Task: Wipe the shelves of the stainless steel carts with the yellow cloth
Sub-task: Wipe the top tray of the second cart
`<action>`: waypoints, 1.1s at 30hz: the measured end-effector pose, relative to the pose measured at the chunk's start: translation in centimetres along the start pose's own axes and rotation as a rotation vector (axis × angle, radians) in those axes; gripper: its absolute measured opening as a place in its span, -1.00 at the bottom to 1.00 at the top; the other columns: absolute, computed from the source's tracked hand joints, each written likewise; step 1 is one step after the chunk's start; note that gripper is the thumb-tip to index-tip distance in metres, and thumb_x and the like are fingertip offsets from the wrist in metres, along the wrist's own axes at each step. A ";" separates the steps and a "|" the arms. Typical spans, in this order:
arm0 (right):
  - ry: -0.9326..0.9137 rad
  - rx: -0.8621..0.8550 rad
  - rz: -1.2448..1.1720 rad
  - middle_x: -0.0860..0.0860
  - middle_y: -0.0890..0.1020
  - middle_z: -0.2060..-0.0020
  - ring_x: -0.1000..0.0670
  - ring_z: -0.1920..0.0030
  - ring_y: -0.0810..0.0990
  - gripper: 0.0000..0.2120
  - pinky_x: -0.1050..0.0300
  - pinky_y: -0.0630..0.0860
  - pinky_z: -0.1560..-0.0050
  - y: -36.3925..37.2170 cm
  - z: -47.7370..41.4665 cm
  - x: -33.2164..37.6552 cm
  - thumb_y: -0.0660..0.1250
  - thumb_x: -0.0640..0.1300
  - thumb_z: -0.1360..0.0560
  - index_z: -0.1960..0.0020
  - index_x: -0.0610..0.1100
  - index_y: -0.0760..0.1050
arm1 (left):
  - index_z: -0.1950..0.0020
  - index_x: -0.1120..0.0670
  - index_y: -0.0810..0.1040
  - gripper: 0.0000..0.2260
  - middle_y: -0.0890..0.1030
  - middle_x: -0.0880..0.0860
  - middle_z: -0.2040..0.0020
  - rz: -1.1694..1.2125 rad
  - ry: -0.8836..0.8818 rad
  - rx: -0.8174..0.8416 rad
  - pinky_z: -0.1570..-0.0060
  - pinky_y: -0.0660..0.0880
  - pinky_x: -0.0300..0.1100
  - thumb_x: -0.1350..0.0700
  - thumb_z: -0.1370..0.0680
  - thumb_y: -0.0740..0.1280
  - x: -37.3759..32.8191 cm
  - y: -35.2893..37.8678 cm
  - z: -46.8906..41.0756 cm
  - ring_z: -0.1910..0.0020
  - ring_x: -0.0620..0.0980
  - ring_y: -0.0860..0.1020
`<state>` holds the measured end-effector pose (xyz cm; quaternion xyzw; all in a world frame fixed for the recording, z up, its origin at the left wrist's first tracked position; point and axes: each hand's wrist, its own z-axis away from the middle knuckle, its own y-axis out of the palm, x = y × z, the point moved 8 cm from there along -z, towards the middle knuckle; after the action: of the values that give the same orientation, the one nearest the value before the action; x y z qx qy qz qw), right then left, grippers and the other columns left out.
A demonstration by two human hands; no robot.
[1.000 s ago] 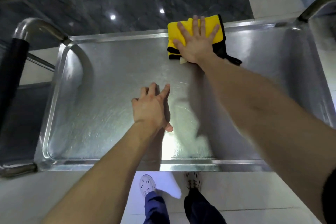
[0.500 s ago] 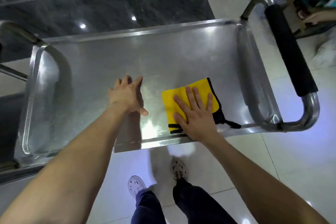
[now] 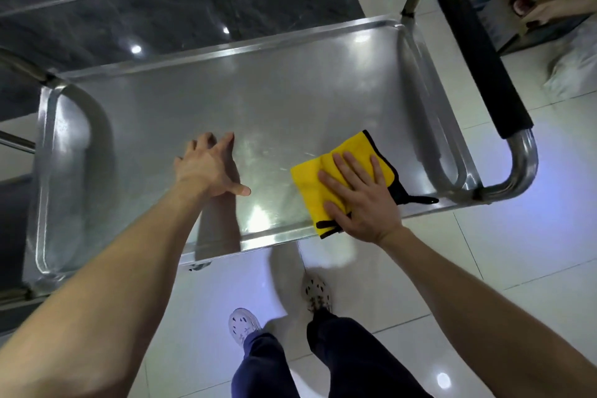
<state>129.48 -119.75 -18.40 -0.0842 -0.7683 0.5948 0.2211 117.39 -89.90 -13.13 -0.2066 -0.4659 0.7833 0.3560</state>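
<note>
Top shelf (image 3: 258, 100) of a stainless steel cart, seen from above by the person standing at its near edge. The yellow cloth (image 3: 310, 184), folded and trimmed in black, lies flat on the shelf near the near-right corner, its lower edge reaching the near rim. The right hand (image 3: 358, 200) presses it down with an open palm, fingers (image 3: 350, 164) spread wide over the fabric rather than gripping it; a black loop of the trim trails out to the right beside the wrist. The left hand (image 3: 210, 168) rests on bare steel near the middle of the near half, fingers extended and loosely together, holding nothing; it appears to steady the cart. A black-padded handle (image 3: 481, 64) rises beyond the right end of the shelf. Step in hand, by judgement: wiping the top shelf, with the cloth at the near-right portion. The left half and the far edge show no cloth contact at this moment. The next move probably calls for sustained downward pressure while sliding the cloth along the near rim or into the right corner, keeping the trailing loop clear of the rim.
</note>
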 end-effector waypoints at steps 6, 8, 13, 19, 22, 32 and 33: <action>-0.091 0.034 0.046 -0.01 0.10 -0.74 -0.11 -0.74 0.03 -0.36 -0.51 0.00 -0.60 0.0 -4.0 -4.4 0.23 0.29 -0.68 -0.71 0.17 0.21 | -0.72 -0.25 0.05 0.21 0.13 0.10 -0.72 0.038 -0.017 -0.036 -0.50 0.33 0.36 -0.52 -0.22 0.58 -1.0 -0.1 -2.2 -0.65 0.26 0.20; -0.090 0.051 0.079 0.00 0.09 -0.74 -0.11 -0.74 0.01 -0.35 -0.50 -0.02 -0.61 0.0 -5.5 -5.8 0.21 0.31 -0.68 -0.71 0.18 0.19 | -0.71 -0.23 0.08 0.17 0.14 0.11 -0.72 0.064 -0.017 -0.061 -0.50 0.32 0.35 -0.52 -0.25 0.57 -1.5 -0.4 -2.9 -0.65 0.26 0.22; -0.058 0.139 0.086 0.05 0.02 -0.75 -0.06 -0.74 -0.06 -0.33 -0.50 -0.05 -0.61 0.6 -7.9 -7.5 0.13 0.38 -0.67 -0.72 0.23 0.12 | -0.65 -0.11 0.30 -0.09 0.32 0.14 -0.64 0.113 0.013 -0.250 -0.51 0.35 0.24 -0.51 -0.43 0.43 -1.0 -0.8 -1.4 -0.54 0.27 0.39; 0.052 0.218 0.110 0.04 -0.07 -0.76 -0.07 -0.74 -0.17 -0.30 -0.54 -0.09 -0.59 1.1 -8.6 -7.0 0.01 0.45 -0.65 -0.73 0.28 0.00 | -0.78 0.01 0.00 -0.26 -0.03 0.18 -0.78 0.243 -0.299 -0.316 -0.68 -0.13 0.28 -0.39 -0.70 -0.13 6.5 7.5 7.8 -0.76 0.17 -0.11; 0.156 0.193 0.121 -0.08 -0.08 -0.75 -0.17 -0.74 -0.17 -0.31 -0.57 -0.16 -0.58 2.2 -8.9 -3.5 0.04 0.43 -0.65 -0.73 0.26 0.05 | -0.78 -0.01 -0.20 -0.27 -0.19 0.14 -0.78 0.174 -0.287 -0.210 -0.66 -0.26 0.29 -0.36 -0.70 -0.21 7.1 10.7 7.8 -0.75 0.10 -0.27; 0.004 0.074 0.083 -0.18 0.12 -0.72 -0.27 -0.73 0.01 -0.30 -0.61 -0.01 -0.54 5.3 -9.2 10.1 0.23 0.38 -0.62 -0.69 0.16 0.26 | -0.71 0.09 0.23 -0.39 0.17 0.18 -0.73 0.230 -0.143 -0.401 -0.70 -0.07 0.22 -0.19 -0.73 0.09 9.4 8.1 9.9 -0.75 0.20 0.02; 0.014 0.109 0.101 -0.19 0.09 -0.73 -0.28 -0.73 -0.01 -0.30 -0.61 -0.03 -0.54 5.4 -9.3 10.2 0.21 0.39 -0.63 -0.70 0.16 0.23 | -0.68 0.10 0.29 -0.41 0.23 0.19 -0.71 0.213 -0.183 -0.442 -0.69 -0.02 0.23 -0.17 -0.71 0.15 11.6 7.0 10.4 -0.73 0.22 0.07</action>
<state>123.82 -106.13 -19.25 -0.1147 -0.7282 0.6453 0.2005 100.34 -89.39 -14.13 -0.2555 -0.6316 0.7110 0.1741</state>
